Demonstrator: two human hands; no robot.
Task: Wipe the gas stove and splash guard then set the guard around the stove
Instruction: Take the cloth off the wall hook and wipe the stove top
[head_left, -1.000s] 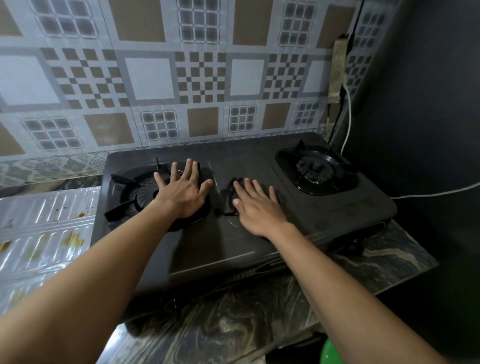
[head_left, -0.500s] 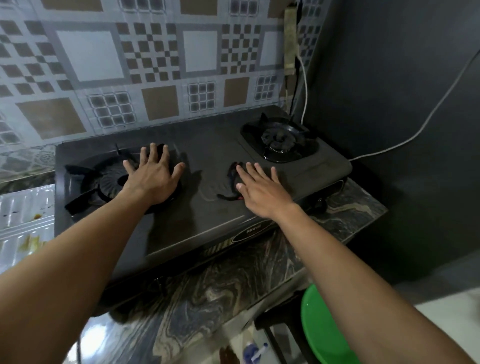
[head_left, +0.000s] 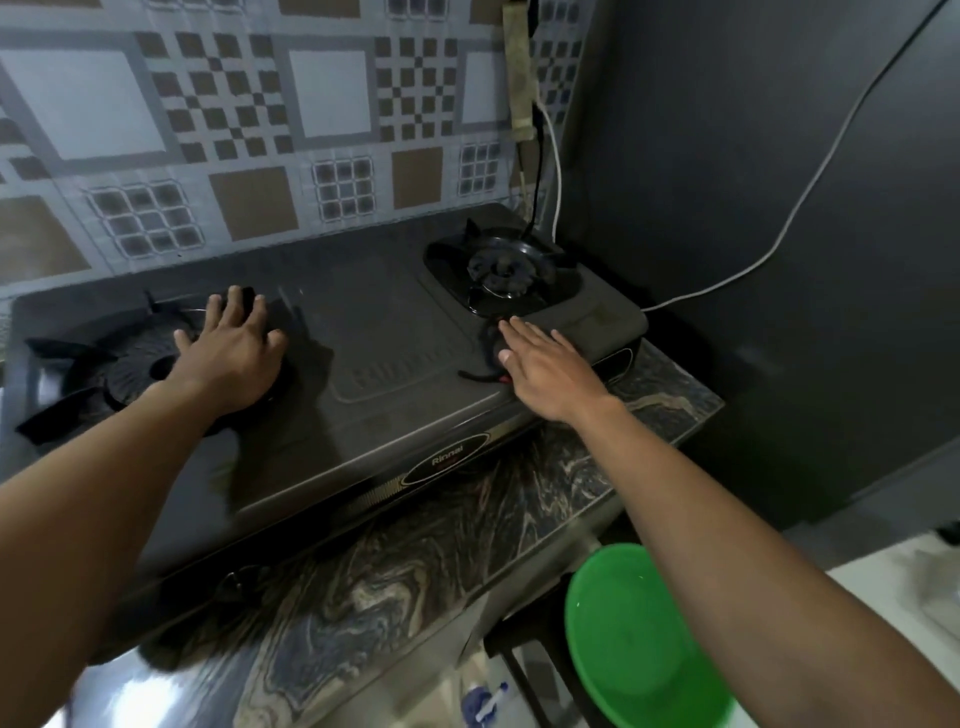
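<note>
The person is working on the wiping step, and the gas stove (head_left: 363, 322) is sitting on the marbled table (head_left: 415, 561) against the tiled wall. The right hand (head_left: 545, 374) is lying flat with straight fingers, pressing a dark rag (head_left: 488, 345) onto the stove top just in front of the right burner (head_left: 501, 270). The left hand (head_left: 234, 353) is resting open, fingers spread, on the edge of the left burner (head_left: 130, 369), seemingly bracing the stove and holding nothing. The next move is likely calling for steady downward pressure while sliding the rag around the right burner's recess and corner. The splash guard is not showing in this view, so setting it around the stove is not yet done.
</note>
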